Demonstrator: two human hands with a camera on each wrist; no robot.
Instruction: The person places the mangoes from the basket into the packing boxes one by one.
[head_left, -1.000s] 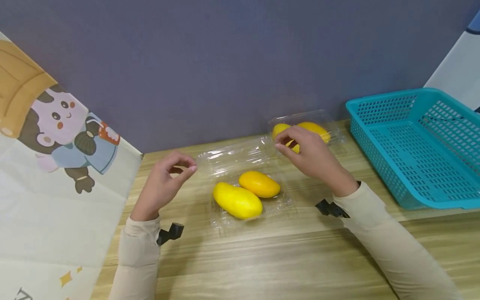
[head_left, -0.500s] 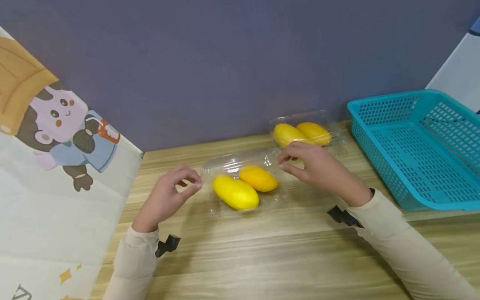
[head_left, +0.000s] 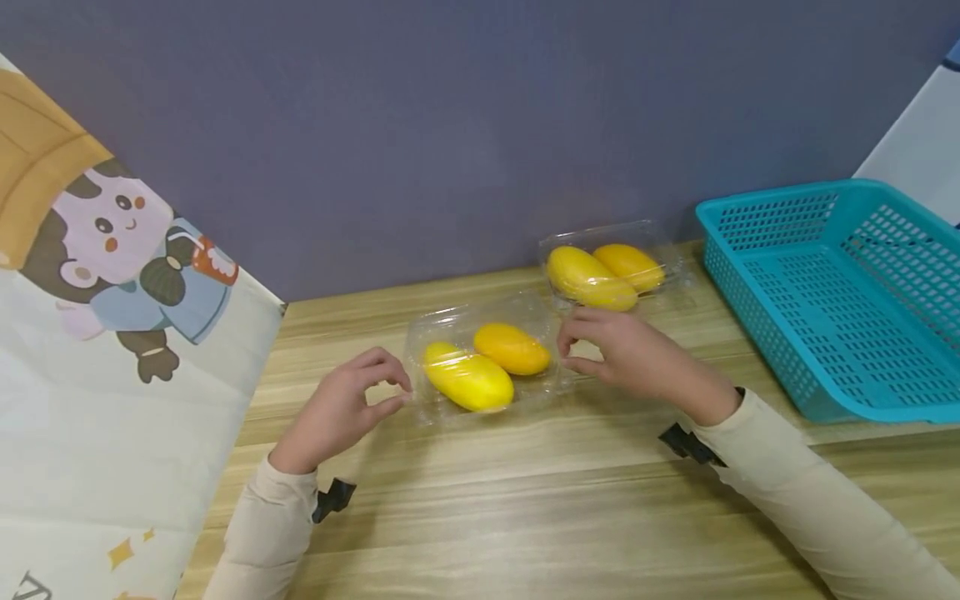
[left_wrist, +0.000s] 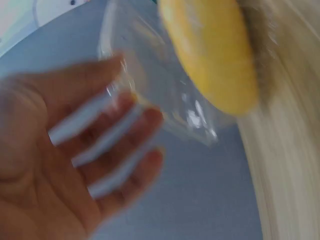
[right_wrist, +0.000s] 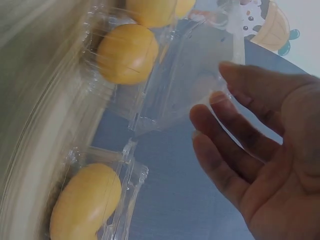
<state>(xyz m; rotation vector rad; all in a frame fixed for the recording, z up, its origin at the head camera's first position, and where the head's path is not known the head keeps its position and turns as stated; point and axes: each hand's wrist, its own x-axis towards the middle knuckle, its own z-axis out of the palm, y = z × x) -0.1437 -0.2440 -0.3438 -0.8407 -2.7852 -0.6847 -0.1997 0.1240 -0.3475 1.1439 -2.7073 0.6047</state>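
Two yellow mangoes, one paler (head_left: 468,379) and one deeper (head_left: 513,348), lie in a clear plastic clamshell container (head_left: 450,318) on the wooden table. My left hand (head_left: 341,412) pinches the left edge of its lid between thumb and fingers. On the other side, my right hand (head_left: 626,352) pinches the lid's right edge. The lid (right_wrist: 200,65) stands raised and slanted above the mangoes in the right wrist view. The left wrist view is blurred, with the thumb and fingertips at a lid corner (left_wrist: 187,112) near a mango (left_wrist: 215,55).
Behind my right hand, a second clear container (head_left: 660,242) holds two more mangoes (head_left: 588,275). A turquoise perforated basket (head_left: 810,375) stands at the right. The grey panel (head_left: 450,150) borders the table's back, and a printed cartoon sheet (head_left: 187,400) borders its left.
The lid has swung forward from lying back to over the mangoes, with both hands at its edges. Both hands have come down toward me, and the container has shifted slightly.
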